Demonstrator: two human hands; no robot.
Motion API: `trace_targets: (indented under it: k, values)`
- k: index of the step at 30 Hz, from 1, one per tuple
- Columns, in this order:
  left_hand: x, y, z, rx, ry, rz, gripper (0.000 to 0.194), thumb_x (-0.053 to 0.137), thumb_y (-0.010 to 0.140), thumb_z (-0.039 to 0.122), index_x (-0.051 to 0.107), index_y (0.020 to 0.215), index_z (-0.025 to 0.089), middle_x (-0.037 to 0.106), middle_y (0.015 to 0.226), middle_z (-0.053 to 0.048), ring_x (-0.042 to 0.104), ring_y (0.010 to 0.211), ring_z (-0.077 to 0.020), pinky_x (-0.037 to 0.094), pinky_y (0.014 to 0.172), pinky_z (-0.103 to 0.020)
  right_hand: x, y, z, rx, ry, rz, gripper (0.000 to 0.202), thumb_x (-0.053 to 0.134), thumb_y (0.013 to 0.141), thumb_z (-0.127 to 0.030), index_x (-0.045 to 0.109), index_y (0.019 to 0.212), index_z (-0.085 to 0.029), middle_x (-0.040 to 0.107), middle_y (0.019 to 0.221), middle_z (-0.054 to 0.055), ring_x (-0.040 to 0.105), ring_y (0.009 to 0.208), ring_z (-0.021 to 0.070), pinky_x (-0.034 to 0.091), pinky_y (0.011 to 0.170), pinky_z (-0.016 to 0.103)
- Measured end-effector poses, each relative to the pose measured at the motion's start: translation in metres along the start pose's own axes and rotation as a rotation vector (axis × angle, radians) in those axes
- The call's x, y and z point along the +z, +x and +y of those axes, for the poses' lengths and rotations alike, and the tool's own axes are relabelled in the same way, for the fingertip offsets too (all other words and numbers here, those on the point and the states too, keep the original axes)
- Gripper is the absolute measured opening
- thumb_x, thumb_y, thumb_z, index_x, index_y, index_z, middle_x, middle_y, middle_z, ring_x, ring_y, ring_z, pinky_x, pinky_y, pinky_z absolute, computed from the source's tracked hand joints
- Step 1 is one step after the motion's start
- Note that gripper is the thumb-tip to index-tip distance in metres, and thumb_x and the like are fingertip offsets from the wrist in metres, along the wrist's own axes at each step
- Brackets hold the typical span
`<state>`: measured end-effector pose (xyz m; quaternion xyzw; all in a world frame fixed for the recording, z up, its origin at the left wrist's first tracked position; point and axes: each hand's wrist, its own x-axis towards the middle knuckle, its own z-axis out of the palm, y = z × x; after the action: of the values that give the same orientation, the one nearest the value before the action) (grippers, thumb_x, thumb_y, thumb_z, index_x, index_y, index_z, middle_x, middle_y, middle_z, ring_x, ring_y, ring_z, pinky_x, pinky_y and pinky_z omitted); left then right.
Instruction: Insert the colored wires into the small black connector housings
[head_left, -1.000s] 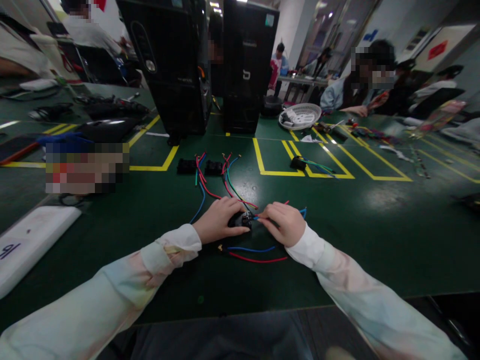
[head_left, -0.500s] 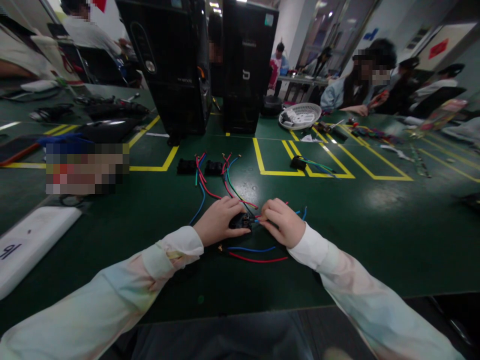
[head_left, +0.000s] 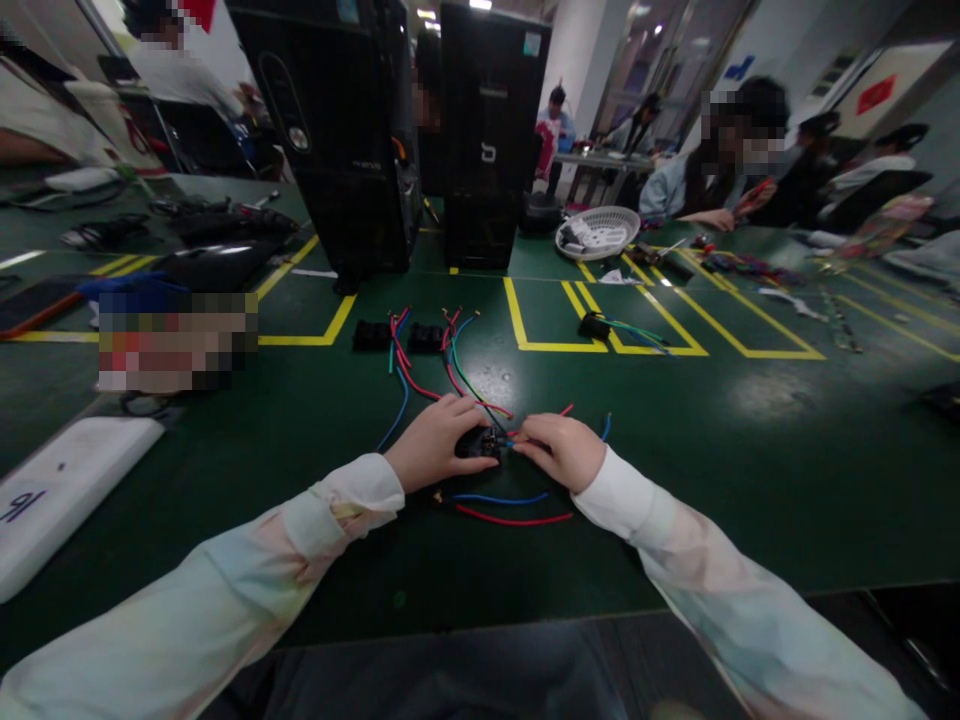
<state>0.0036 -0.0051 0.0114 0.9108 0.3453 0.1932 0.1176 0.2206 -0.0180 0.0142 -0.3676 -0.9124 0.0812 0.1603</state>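
Note:
My left hand [head_left: 435, 438] is closed around a small black plastic block [head_left: 480, 442] with metal terminals on its right end, thumb below and fingers above. Red and blue wires [head_left: 510, 441] come out of that end, pinched between the thumb and fingers of my right hand [head_left: 564, 448]. Part of them is hidden under the hand; wire ends show beyond it. Just in front of me lie a loose blue wire [head_left: 502, 498] and a red wire [head_left: 517, 521]. Farther off rest two similar black blocks [head_left: 372, 335] with red, blue and green wires.
Two black computer towers [head_left: 484, 140] stand at the back of the green table [head_left: 712, 500]. A white basket [head_left: 598, 240] holds small parts. Another wired black block [head_left: 594, 325] lies by yellow tape lines. A white power strip-like slab [head_left: 82, 480] is at left. Other people sit beyond.
My right hand has turned slightly, its knuckles lower and flatter, still pinching the wires. My left hand stays on the block. The view has shifted very slightly.

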Motion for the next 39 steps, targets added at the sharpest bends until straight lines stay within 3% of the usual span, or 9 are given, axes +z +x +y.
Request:
trace_targets:
  k: [4,11,15,22,31,39]
  values:
    - [0.000,0.000,0.000,-0.001,-0.004,0.011,0.036,0.059,0.074,0.048,0.056,0.093,0.019,0.053,0.092,-0.005,0.045,0.085,-0.0215,0.039,0.078,-0.036,-0.002,0.000,0.000,-0.070,-0.161,0.033,0.023,0.042,0.089,-0.026,0.060,0.080,-0.016,0.054,0.073,0.004,0.043,0.070,0.0154,0.032,0.063,0.027]
    - [0.001,0.001,-0.001,-0.008,-0.007,0.010,0.036,0.059,0.073,0.049,0.056,0.093,0.019,0.052,0.093,-0.005,0.046,0.086,-0.0215,0.039,0.079,-0.036,-0.016,-0.002,-0.013,-0.056,-0.270,0.167,0.022,0.043,0.088,-0.029,0.060,0.081,-0.018,0.052,0.077,0.005,0.039,0.075,0.0175,0.026,0.065,0.031]
    - [0.001,0.000,0.000,-0.016,-0.005,0.015,0.035,0.059,0.073,0.048,0.056,0.092,0.019,0.052,0.092,-0.005,0.046,0.086,-0.0215,0.039,0.080,-0.036,-0.012,-0.001,-0.009,-0.057,-0.247,0.176,0.022,0.042,0.089,-0.029,0.060,0.082,-0.017,0.051,0.077,0.005,0.039,0.073,0.0167,0.026,0.063,0.030]
    - [0.000,0.000,0.000,-0.019,-0.010,0.012,0.034,0.060,0.073,0.047,0.056,0.092,0.019,0.052,0.093,-0.005,0.046,0.085,-0.0213,0.039,0.077,-0.035,-0.006,-0.001,-0.001,-0.094,-0.198,0.085,0.021,0.043,0.089,-0.026,0.061,0.083,-0.017,0.051,0.079,0.005,0.043,0.073,0.0152,0.029,0.064,0.028]
    - [-0.001,0.001,0.001,-0.008,-0.009,0.012,0.034,0.059,0.074,0.047,0.055,0.092,0.019,0.053,0.093,-0.005,0.046,0.085,-0.0211,0.039,0.077,-0.034,-0.006,-0.002,-0.012,-0.089,-0.295,0.245,0.023,0.039,0.091,-0.029,0.056,0.081,-0.016,0.053,0.078,0.005,0.044,0.074,0.0168,0.027,0.066,0.030]
    - [0.000,0.001,0.000,-0.012,-0.001,0.007,0.033,0.060,0.073,0.046,0.055,0.092,0.019,0.052,0.092,-0.004,0.046,0.084,-0.0209,0.039,0.077,-0.034,-0.004,-0.005,-0.010,-0.101,-0.277,0.272,0.020,0.042,0.090,-0.027,0.058,0.084,-0.017,0.055,0.079,0.005,0.045,0.075,0.0154,0.027,0.065,0.030]
